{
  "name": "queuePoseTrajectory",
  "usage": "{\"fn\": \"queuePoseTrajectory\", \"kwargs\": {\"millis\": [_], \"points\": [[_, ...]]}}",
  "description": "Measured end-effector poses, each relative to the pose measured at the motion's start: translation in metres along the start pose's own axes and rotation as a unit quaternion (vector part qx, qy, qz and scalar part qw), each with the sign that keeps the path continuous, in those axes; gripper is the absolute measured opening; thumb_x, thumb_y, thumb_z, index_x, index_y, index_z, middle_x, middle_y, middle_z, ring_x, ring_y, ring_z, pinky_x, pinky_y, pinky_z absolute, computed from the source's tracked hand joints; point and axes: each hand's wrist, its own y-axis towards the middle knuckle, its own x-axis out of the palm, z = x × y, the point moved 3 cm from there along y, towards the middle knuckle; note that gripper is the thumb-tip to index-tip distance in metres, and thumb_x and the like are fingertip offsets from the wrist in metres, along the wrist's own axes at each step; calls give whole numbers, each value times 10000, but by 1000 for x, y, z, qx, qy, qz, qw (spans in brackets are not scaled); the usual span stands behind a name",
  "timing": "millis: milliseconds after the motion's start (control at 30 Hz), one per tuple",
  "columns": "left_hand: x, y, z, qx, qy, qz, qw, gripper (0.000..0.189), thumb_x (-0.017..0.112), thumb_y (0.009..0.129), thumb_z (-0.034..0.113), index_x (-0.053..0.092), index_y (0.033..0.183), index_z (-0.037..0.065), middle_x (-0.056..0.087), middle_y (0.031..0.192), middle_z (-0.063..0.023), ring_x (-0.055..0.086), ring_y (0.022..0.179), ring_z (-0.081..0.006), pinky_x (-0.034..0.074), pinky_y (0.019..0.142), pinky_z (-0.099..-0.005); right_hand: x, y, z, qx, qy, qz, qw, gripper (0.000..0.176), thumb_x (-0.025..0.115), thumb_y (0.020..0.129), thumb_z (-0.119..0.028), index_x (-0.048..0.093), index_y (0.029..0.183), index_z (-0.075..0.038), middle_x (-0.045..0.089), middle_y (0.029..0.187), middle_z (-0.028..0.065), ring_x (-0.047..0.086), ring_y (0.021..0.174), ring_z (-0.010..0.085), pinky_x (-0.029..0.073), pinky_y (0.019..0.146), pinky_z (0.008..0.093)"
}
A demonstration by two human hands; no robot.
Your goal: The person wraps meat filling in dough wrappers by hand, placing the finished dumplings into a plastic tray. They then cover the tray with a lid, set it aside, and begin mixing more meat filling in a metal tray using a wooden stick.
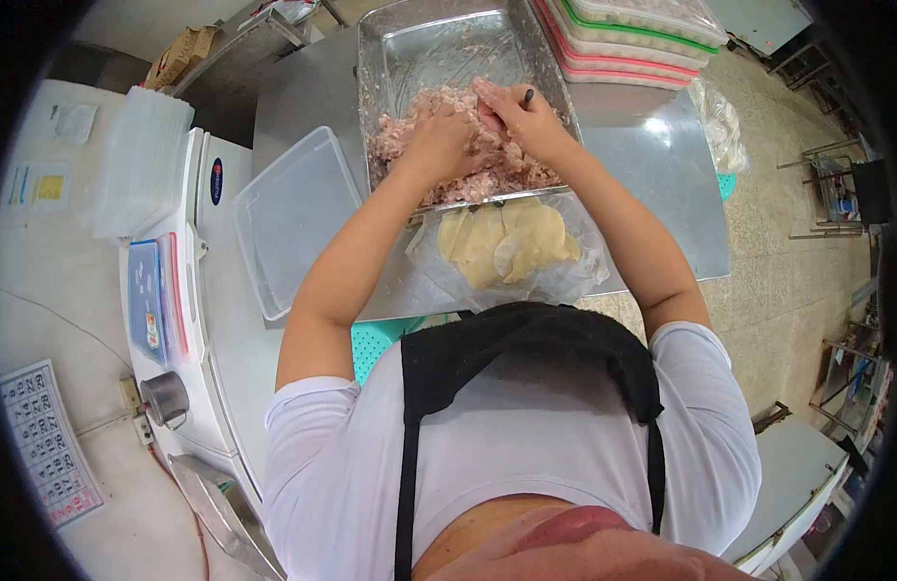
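Observation:
A metal tray (410,58) on the steel table holds a heap of pink minced filling (511,169). My left hand (437,137) rests on the filling, fingers curled, and seems to cup a wrapper. My right hand (518,114) is closed on a thin dark-tipped stick and pokes its end at the filling beside the left hand. Just in front of the tray lies a clear bag with round pale dumpling wrappers (511,242).
An empty clear plastic box (293,218) sits left of the tray. Stacked lidded trays (632,39) stand at the far right of the steel table (661,174). A white chest freezer (211,320) with stacked clear lids (143,160) is at the left.

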Motion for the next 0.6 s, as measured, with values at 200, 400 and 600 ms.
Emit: {"fn": "queuePoseTrajectory", "kwargs": {"millis": [200, 400, 600], "points": [[8, 20, 4, -20, 41, -32, 998, 407, 722, 670, 440, 704, 855, 78, 654, 954, -76, 516, 1090, -257, 270, 1033, -586, -39, -32, -10, 29, 50, 71, 996, 541, 457, 962, -410, 410, 541, -74, 331, 469, -13, 315, 420, 98, 244, 418, 257], [4, 32, 8, 58, 100, -18, 993, 350, 697, 717, 408, 701, 875, 95, 651, 923, -56, 515, 1094, -238, 226, 1044, -632, -62, -82, 25, -24, 207, 162, 965, 469, 416, 982, -310, 384, 581, -68, 287, 484, -14, 256, 416, 117, 216, 427, 281], [-27, 10, 43, 107, 11, 40, 993, 247, 660, 756, 274, 671, 932, 102, 609, 1008, -37, 502, 1088, -234, 252, 1056, -596, -59, -75, 17, -21, 215, 166, 962, 451, 443, 972, -317, 407, 597, -69, 302, 489, -8, 272, 416, 109, 225, 425, 271]]}}
